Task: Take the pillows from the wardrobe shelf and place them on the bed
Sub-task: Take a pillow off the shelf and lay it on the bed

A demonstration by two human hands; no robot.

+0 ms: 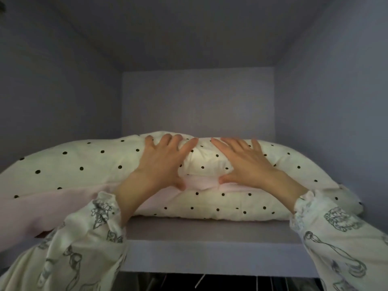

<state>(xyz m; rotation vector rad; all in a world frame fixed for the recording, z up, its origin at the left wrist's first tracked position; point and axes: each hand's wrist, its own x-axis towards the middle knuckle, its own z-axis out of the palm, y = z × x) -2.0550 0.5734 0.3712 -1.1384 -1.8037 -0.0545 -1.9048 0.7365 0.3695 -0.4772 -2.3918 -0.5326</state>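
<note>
I've got both hands up in the wardrobe, on the stack of pillows on the shelf (210,234). Left hand (161,162) and right hand (245,162) lie flat on the top pillow (94,164), the dotted one, fingers (168,141) spread open over its crown, thumbs tucked at the seam above the pink layer (201,183) — pinning, not yet clamped on anything. The lower pillow (210,204) sits under it, touching, on the shelf board. Hands are placed mid-width, my guess so the soft top one comes out balanced without sagging at either end. Nothing lifted yet; the bed isn't in view. Printed sleeves (84,238) hang past the shelf's front edge.
</note>
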